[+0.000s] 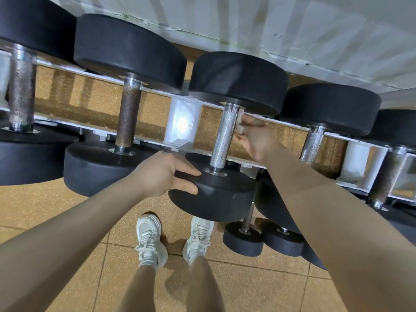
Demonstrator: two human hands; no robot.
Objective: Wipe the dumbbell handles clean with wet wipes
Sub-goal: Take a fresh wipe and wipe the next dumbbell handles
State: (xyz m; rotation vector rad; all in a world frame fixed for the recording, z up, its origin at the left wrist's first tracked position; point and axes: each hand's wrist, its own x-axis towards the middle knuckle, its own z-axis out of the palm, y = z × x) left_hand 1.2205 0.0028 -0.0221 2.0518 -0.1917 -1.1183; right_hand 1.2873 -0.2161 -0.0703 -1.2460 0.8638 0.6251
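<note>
Wet wipe [240, 129] mostly hidden inside the right hand [254, 140], leftmost dumbbell [21, 91] cut by the frame edge, rightmost dumbbell [396, 154] likewise

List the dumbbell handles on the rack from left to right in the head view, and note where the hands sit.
Pitted handle → rusty brown handle → shiny handle, with the left hand gripping its near weight and the right hand holding a wipe beside it → next shiny handle → far-right brown handle.
</note>
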